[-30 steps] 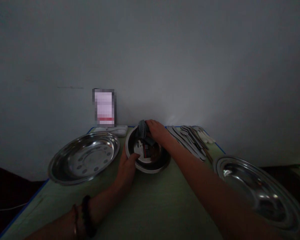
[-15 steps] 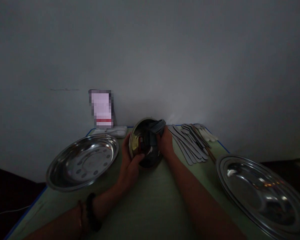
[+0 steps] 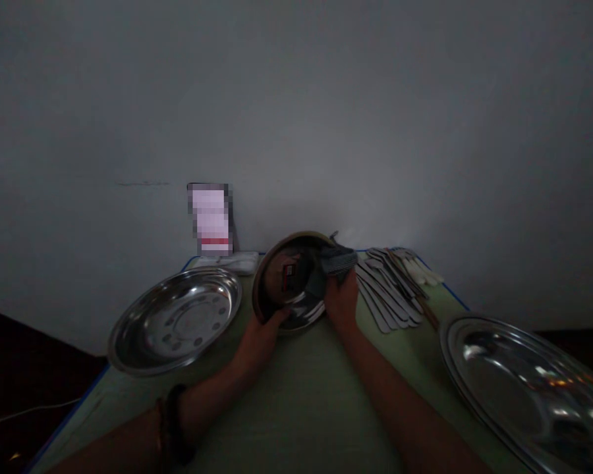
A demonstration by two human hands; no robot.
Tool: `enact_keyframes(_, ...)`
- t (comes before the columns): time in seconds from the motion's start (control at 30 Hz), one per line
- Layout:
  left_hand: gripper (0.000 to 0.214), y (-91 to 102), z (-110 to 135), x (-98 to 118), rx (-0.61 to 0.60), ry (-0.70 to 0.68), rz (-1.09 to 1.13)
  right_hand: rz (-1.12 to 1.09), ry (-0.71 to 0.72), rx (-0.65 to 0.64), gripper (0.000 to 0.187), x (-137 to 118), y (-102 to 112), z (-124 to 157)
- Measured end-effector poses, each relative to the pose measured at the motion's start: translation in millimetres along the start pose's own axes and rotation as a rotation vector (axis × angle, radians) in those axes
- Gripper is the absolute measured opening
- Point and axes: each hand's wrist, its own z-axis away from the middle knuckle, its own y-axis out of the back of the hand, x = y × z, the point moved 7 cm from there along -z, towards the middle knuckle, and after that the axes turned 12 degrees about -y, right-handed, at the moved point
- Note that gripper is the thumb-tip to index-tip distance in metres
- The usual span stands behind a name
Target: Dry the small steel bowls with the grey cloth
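A small steel bowl is tilted up on its edge at the middle back of the green table, its inside facing me. My left hand grips its lower left rim, thumb inside. My right hand presses a grey checked cloth against the bowl's right rim. A dark bead bracelet sits on my left wrist.
A wide steel basin stands at the left. Another steel basin lies at the right front. Several flat metal utensils are fanned out at the back right. A blurred card leans on the wall above a white pack.
The bowl has been tipped up from lying flat to standing on its edge. My right hand with the cloth has moved from the bowl's far rim round to its right rim.
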Motion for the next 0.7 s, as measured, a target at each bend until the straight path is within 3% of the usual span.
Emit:
enact_keyframes(0.23,0.065,1.8,-5,10,-0.024,-0.159,-0.085,0.002,0.047,0.025,0.031,0,-9,2)
enact_keyframes(0.4,0.069,1.4,-1,15,-0.051,-0.209,-0.143,0.028,0.143,0.000,0.057,-11,-15,11)
enact_keyframes(0.6,0.071,-5.2,3,19,-0.153,-0.292,-0.137,-0.076,0.212,0.055,0.075,-19,1,9)
enact_keyframes(0.7,0.066,-2.1,-3,13,-0.123,-0.229,-0.083,-0.110,0.202,0.039,0.075,-20,6,8)
